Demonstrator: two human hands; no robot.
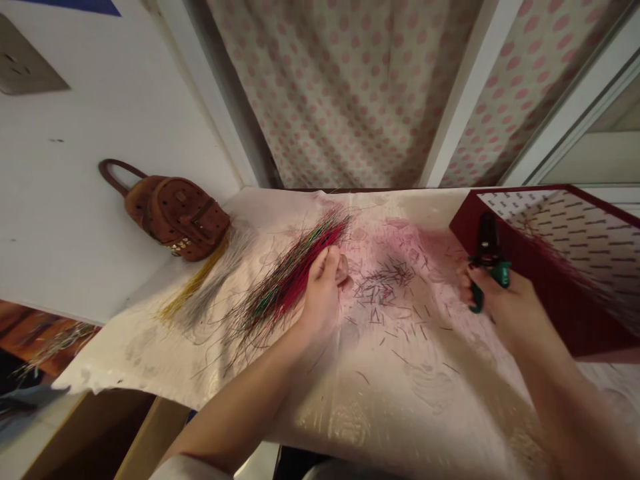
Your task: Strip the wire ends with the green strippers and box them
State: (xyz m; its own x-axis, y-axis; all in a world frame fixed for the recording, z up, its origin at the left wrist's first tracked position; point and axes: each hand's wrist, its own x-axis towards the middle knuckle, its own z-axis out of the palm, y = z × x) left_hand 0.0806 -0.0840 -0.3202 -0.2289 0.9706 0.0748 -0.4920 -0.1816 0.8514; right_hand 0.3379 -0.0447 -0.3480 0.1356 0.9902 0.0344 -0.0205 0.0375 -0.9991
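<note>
Red-and-green wire bundle (290, 279) is lying mid-frame, slanting from lower left to upper right.
Nearer left hand (325, 270) is curling its fingers at the bundle's right edge, their hold unclear; right hand (503, 293), frame right, is grasping green-handled pliers (487, 248).

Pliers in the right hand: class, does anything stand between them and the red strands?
Yes: the left hand at the right edge of the red strands, and short clippings scattered between it and the pliers.
</note>
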